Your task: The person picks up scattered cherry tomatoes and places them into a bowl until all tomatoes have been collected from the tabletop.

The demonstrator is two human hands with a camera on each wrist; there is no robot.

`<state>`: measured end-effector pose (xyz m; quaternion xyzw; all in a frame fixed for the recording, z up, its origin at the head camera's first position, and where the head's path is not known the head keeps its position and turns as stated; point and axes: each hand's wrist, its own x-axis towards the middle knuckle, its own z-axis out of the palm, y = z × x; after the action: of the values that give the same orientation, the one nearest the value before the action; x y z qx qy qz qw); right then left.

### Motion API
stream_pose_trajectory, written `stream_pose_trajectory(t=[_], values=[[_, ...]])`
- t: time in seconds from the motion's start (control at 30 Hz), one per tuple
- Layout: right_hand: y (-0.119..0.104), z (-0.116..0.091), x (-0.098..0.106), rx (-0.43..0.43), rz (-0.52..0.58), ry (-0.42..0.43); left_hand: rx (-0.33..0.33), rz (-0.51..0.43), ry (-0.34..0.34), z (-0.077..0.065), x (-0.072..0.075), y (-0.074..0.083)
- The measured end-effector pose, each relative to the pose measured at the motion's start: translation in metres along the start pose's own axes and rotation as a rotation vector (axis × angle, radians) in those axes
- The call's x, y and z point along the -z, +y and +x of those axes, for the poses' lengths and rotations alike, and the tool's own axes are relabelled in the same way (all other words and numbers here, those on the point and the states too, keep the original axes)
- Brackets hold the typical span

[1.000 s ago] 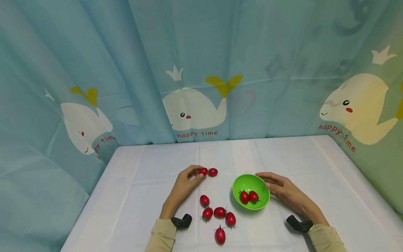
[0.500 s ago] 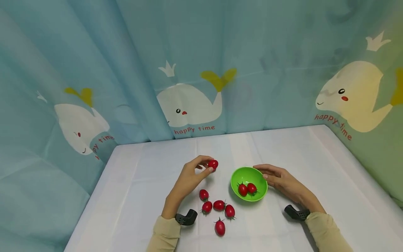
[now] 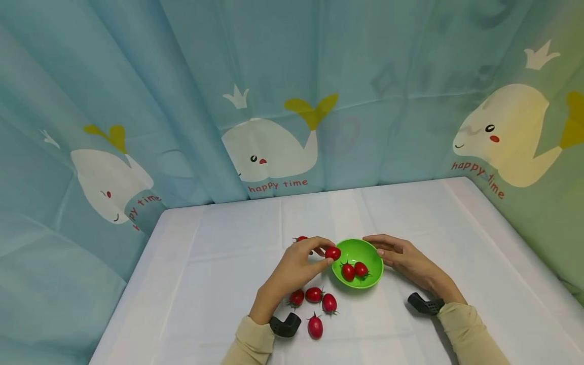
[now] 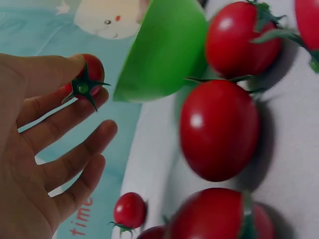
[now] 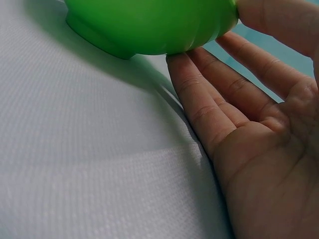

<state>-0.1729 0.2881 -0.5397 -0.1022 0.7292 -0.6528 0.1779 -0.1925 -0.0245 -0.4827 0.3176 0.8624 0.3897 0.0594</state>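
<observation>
A small red tomato [image 3: 332, 253] is pinched between the thumb and fingers of my left hand [image 3: 296, 266], at the left rim of a green bowl [image 3: 358, 247]. The left wrist view shows this tomato's green star-shaped stem cap; the lower fingers are spread loosely. Two tomatoes lie inside the bowl, one being the left tomato [image 3: 348, 272]. My right hand [image 3: 406, 258] touches the bowl's right side. In the right wrist view its nearly straight fingers [image 5: 199, 94] meet the underside of the green bowl [image 5: 154, 25], and the thumb rests higher on the wall.
On the white tablecloth [image 3: 219, 284], several tomatoes lie in front of the bowl, among them a front tomato [image 3: 315, 328]. Another tomato [image 3: 301, 238] shows partly behind my left hand. A blue curtain [image 3: 274, 50] with printed whales hangs behind the table.
My left hand has picked up one tomato from the far pair and carried it right to the bowl. The other tomato stays behind. My right hand stays at the bowl.
</observation>
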Motion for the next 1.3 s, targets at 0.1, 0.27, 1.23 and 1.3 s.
stream_pose_trajectory(t=[0.1,0.27,1.23,1.3], values=[[-0.001,0.001,0.000,-0.002,-0.004,-0.002,-0.036,0.025,0.016,0.000,-0.003,-0.002],[-0.004,0.000,-0.001,-0.013,-0.012,-0.004,-0.059,0.070,0.034,0.000,-0.008,-0.001],[-0.002,-0.002,-0.002,0.002,-0.008,-0.008,-0.141,0.337,-0.018,-0.002,-0.021,0.013],[0.000,-0.001,-0.002,0.006,-0.012,0.005,-0.133,0.303,-0.014,-0.002,-0.019,0.013]])
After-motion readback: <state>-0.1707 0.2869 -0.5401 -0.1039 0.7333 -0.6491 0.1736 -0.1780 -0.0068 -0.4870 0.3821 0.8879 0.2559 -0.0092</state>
